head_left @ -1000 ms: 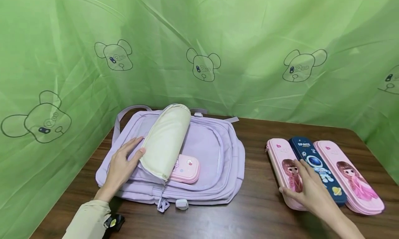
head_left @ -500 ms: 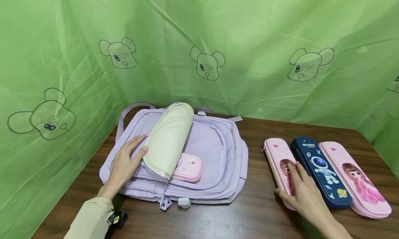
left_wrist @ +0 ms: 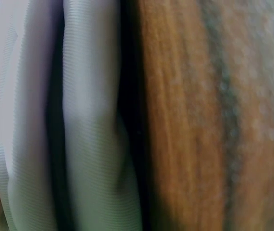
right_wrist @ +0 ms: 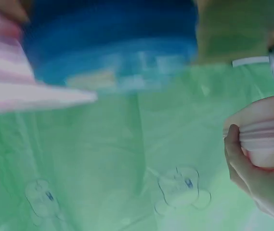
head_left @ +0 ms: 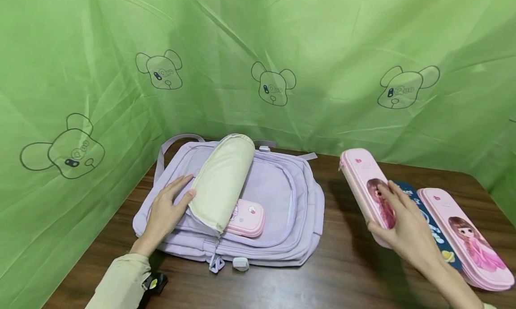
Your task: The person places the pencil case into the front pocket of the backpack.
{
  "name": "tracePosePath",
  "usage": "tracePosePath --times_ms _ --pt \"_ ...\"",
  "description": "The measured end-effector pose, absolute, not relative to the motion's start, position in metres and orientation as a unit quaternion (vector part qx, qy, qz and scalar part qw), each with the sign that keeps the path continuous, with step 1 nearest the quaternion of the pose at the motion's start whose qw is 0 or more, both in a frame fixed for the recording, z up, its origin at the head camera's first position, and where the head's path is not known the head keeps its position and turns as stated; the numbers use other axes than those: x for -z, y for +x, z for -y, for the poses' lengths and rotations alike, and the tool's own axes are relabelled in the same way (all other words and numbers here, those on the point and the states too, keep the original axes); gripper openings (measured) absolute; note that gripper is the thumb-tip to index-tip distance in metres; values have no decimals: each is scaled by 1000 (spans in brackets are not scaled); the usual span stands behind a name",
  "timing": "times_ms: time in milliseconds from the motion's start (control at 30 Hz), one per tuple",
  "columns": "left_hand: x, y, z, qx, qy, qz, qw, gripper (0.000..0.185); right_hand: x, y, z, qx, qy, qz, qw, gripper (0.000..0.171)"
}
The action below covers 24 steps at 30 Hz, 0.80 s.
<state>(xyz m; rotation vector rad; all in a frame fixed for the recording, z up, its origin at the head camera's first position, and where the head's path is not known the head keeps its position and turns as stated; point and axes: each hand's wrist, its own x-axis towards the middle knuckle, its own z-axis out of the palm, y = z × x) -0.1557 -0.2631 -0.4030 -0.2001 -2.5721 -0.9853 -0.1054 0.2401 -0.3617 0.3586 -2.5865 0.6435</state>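
Note:
My right hand (head_left: 407,226) grips a pink pencil case (head_left: 364,172) with a doll picture, lifted and tilted above the table. Thumb and fingers lie along its opposite sides; the right wrist view shows the same pencil case (right_wrist: 267,137) by its zipped edge. On the lilac backpack (head_left: 266,179) rests my left hand (head_left: 167,210), fingers fairly straight, thumb and fingertips against the folded-back cream-lined flap (head_left: 221,181). A smaller pink case (head_left: 251,217) lies in the front pocket, partly under that flap. Only backpack fabric (left_wrist: 93,120) and wood appear clearly in the left wrist view.
Beside my right hand lie a navy space-print pencil case (head_left: 433,230), partly covered by the hand, and another pink doll pencil case (head_left: 467,242). The brown wooden table (head_left: 282,286) meets a green cloth (head_left: 322,53) at the back and left.
My right hand has taken hold of the leftmost pink pencil case and raised it off the table, away from the navy one. My left hand stays at the flap. The view has shifted slightly.

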Motion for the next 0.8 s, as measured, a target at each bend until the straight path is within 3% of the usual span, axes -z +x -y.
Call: tracePosePath --times_ms 333,533,800 --pt "402 -154 263 343 -67 917 193 46 325 -129 -218 -225 186 927 235 82" --pt "401 -154 264 339 -63 919 192 47 330 -141 -192 -199 297 901 245 80" --pt "400 -153 262 331 -69 922 187 47 350 -158 -155 -170 437 873 136 78"
